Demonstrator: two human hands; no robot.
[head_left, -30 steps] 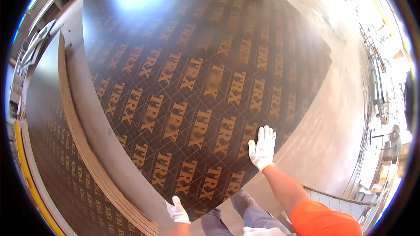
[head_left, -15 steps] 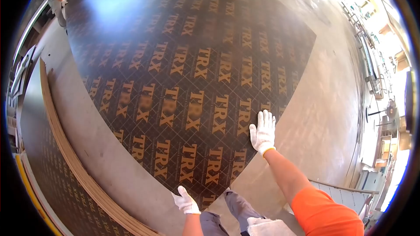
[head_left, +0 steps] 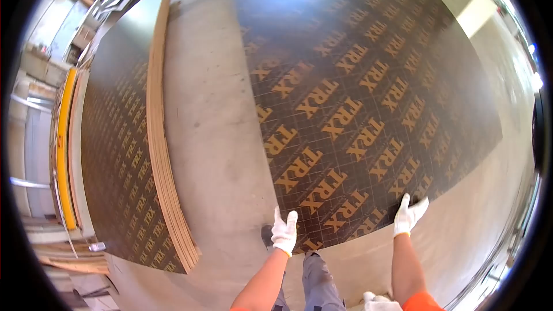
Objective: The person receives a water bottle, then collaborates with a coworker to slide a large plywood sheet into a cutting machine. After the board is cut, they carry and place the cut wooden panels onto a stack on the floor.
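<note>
A large dark panel (head_left: 368, 109) printed with rows of gold TRX letters reaches from my legs far ahead. My left hand (head_left: 284, 231), in a white glove with a yellow cuff, is at the panel's near left corner, thumb on top and the other fingers along the side edge. At the near edge, further right, my right hand (head_left: 409, 215) wears the same kind of glove. Its thumb lies over the edge and its fingers reach out to the right. Both hands grip the panel's rim; the undersides of the fingers are hidden.
To the left lies a stack of similar TRX panels (head_left: 124, 155) with light brown layered edges. A yellow bar (head_left: 66, 150) runs along its far left side. Grey concrete floor (head_left: 210, 138) separates the stack from the large panel. Wood pieces (head_left: 75, 263) lie at the lower left.
The view has swung left, so the panel and both hands appear further right. My right hand has gone from flat on top to the near edge. The co-worker is out of view.
</note>
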